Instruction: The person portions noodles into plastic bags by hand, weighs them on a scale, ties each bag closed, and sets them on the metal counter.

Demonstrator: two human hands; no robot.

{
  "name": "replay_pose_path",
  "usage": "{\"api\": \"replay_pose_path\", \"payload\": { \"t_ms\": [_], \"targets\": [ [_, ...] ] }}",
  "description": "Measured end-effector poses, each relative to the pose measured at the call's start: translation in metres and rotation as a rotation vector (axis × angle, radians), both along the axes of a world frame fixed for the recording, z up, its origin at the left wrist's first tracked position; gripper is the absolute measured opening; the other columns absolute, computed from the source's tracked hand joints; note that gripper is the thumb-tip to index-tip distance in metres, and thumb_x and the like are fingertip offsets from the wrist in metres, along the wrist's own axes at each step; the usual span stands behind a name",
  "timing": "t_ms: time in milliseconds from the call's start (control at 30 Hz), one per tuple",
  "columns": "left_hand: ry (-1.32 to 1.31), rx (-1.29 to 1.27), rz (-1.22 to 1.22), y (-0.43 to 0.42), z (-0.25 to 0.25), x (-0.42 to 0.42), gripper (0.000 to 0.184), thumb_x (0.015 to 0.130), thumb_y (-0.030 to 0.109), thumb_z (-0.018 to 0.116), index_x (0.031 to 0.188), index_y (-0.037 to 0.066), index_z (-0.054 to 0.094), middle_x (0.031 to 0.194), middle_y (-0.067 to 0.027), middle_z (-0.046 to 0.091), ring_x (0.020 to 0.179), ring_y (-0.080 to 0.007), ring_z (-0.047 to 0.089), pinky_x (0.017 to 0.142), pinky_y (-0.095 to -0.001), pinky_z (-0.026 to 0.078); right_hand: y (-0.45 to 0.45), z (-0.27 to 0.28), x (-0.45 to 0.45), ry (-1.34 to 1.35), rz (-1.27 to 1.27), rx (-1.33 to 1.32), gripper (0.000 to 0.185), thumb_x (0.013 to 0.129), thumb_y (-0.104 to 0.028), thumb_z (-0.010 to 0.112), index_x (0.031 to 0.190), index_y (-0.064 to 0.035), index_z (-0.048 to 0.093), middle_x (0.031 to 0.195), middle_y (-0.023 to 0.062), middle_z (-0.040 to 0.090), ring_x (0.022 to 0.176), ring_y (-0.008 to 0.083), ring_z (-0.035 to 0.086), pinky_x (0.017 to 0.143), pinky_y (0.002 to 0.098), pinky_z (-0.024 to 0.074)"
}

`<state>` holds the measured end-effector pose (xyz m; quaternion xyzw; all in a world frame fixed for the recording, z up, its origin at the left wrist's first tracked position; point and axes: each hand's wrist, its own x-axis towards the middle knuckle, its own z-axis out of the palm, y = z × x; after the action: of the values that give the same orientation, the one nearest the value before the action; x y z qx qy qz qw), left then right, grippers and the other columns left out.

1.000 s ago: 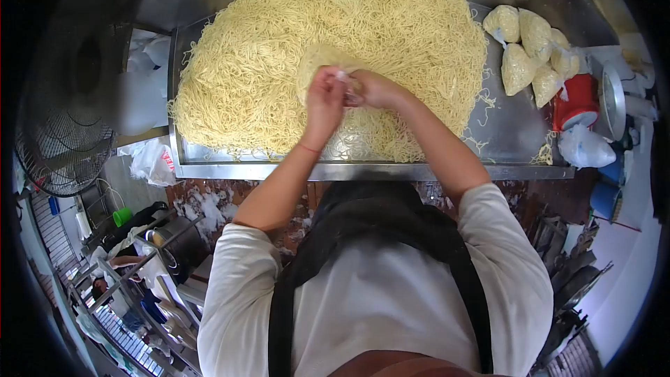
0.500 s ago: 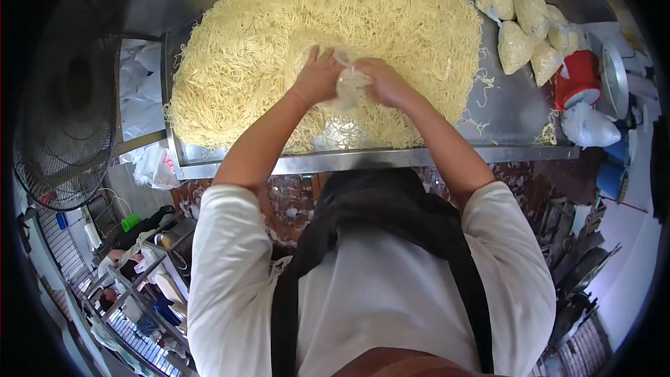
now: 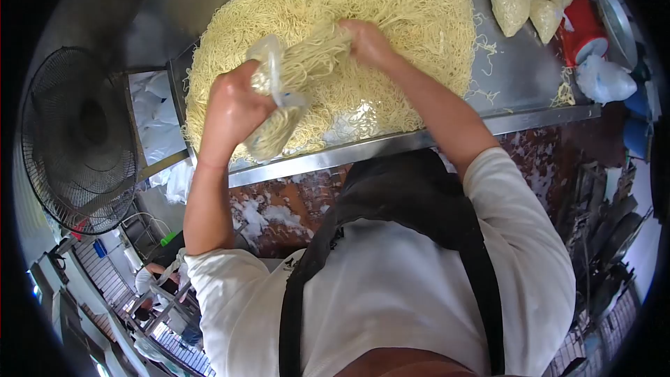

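Observation:
A big heap of pale yellow noodles [image 3: 412, 14] covers much of a steel table [image 3: 520, 73]. My left hand [image 3: 234, 108] is closed around a clear plastic bag [image 3: 269, 138], which hangs tilted near the table's front edge with noodles inside. At the bag's open mouth, a bundle of noodles [image 3: 310, 56] stretches across to my right hand [image 3: 366, 42]. The right fingers are closed on that bundle, their tips partly hidden among the strands.
Several filled noodle bags [image 3: 511, 7] lie at the back right, near a red container [image 3: 581, 28] and a white plastic bag [image 3: 606, 80]. A fan [image 3: 80, 139] stands at the left. A person [image 3: 150, 283] is in the far lower left.
My hands have moved apart. The left has come left and toward me with the bag, now holding noodles; the right now grips a bundle at its mouth. The view has turned slightly.

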<state>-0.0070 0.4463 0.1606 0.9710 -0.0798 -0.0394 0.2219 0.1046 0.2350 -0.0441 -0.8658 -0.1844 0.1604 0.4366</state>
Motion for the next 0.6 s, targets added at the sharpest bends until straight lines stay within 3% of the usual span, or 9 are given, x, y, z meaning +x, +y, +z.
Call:
{"api": "replay_pose_path", "payload": {
  "t_ms": [33, 100, 167, 233, 300, 333, 467, 567, 600],
  "targets": [
    [-0.015, 0.014, 0.003, -0.003, 0.016, -0.003, 0.031, 0.064, 0.01, 0.078, 0.09, -0.002, 0.066, 0.075, -0.0245, 0.064, 0.068, -0.0413, 0.063, 0.063, -0.0408, 0.052, -0.011, 0.002, 0.009, 0.157, -0.04, 0.009, 0.026, 0.084, -0.004, 0.071, 0.108, -0.012, 0.067, 0.099, 0.0109, 0.069, 0.094, 0.0219, 0.066, 0.102, 0.0475, 0.049],
    [-0.041, -0.006, 0.03, -0.003, 0.029, -0.008, 0.031, 0.066, 0.01, 0.078, 0.091, -0.003, 0.066, 0.077, -0.0244, 0.064, 0.07, -0.0419, 0.063, 0.063, -0.0388, 0.051, -0.047, -0.015, 0.031, 0.003, -0.163, -0.047, 0.018, 0.088, -0.008, 0.069, 0.106, -0.0099, 0.066, 0.095, 0.0132, 0.069, 0.09, 0.0238, 0.067, 0.086, 0.0437, 0.0547],
    [-0.058, -0.074, 0.075, 0.003, 0.033, -0.011, 0.032, 0.068, 0.009, 0.078, 0.094, -0.004, 0.066, 0.08, -0.0244, 0.065, 0.072, -0.0426, 0.063, 0.065, -0.0366, 0.051, -0.095, -0.048, 0.061, -0.276, -0.223, -0.05, 0.021, 0.09, -0.009, 0.065, 0.11, -0.0067, 0.065, 0.098, 0.0155, 0.069, 0.09, 0.0282, 0.066, 0.083, 0.0424, 0.053],
    [-0.099, -0.227, 0.063, 0.007, 0.029, -0.011, 0.033, 0.069, 0.007, 0.079, 0.099, -0.002, 0.068, 0.089, -0.021, 0.071, 0.074, -0.0378, 0.067, 0.069, -0.0327, 0.053, -0.158, -0.094, 0.096, -0.258, -0.416, 0.121, 0.029, 0.089, -0.014, 0.064, 0.117, -0.0061, 0.064, 0.104, 0.0177, 0.07, 0.094, 0.0318, 0.067, 0.083, 0.0415, 0.0523],
    [-0.149, -0.42, 0.065, 0.017, 0.008, -0.008, 0.035, 0.069, 0.006, 0.08, 0.101, -0.001, 0.069, 0.094, -0.0185, 0.073, 0.075, -0.0351, 0.069, 0.071, -0.0319, 0.054, -0.225, -0.084, 0.125, -0.305, -0.308, -0.435, 0.033, 0.088, -0.018, 0.062, 0.119, -0.0082, 0.065, 0.109, 0.0184, 0.069, 0.097, 0.0346, 0.067, 0.085, 0.0419, 0.0519],
    [-0.173, -0.42, 0.038, 0.029, -0.016, -0.007, 0.041, 0.067, 0.006, 0.083, 0.105, 0.001, 0.07, 0.103, -0.0152, 0.072, 0.088, -0.0338, 0.069, 0.081, -0.0358, 0.054, -0.245, -0.075, 0.137, -0.401, -0.242, -0.567, 0.03, 0.085, -0.018, 0.062, 0.111, -0.0045, 0.068, 0.1, 0.0207, 0.07, 0.092, 0.0369, 0.067, 0.081, 0.0423, 0.0533],
    [-0.217, -0.138, -0.021, 0.025, -0.107, 0.013, 0.048, 0.064, 0.005, 0.082, 0.11, 0.003, 0.069, 0.113, -0.0155, 0.068, 0.109, -0.036, 0.06, 0.099, -0.043, 0.045, -0.283, -0.089, 0.184, -0.323, -0.033, -0.647, 0.022, 0.08, -0.017, 0.062, 0.087, 0.0012, 0.072, 0.09, 0.0239, 0.07, 0.085, 0.0385, 0.069, 0.074, 0.0439, 0.055],
    [-0.282, 0.028, 0.038, 0.03, -0.221, 0.016, 0.045, 0.072, -0.001, 0.069, 0.116, 0.005, 0.066, 0.122, -0.0151, 0.064, 0.118, -0.0372, 0.054, 0.104, -0.0449, 0.04, -0.182, -0.013, 0.144, -0.101, 0.267, -0.92, 0.049, 0.082, -0.013, 0.062, 0.13, -0.0058, 0.059, 0.128, 0.0194, 0.061, 0.123, 0.0352, 0.054, 0.101, 0.0415, 0.0456],
    [-0.288, -0.047, 0.046, 0.026, -0.237, 0.008, 0.047, 0.075, -0.005, 0.06, 0.122, 0.002, 0.062, 0.13, -0.0197, 0.058, 0.121, -0.0403, 0.05, 0.106, -0.0465, 0.039, -0.137, 0.019, 0.099, -0.113, 0.089, -0.774, 0.055, 0.08, -0.009, 0.063, 0.135, -0.0049, 0.055, 0.134, 0.0189, 0.058, 0.127, 0.0347, 0.052, 0.105, 0.0409, 0.043]
  ]
}}
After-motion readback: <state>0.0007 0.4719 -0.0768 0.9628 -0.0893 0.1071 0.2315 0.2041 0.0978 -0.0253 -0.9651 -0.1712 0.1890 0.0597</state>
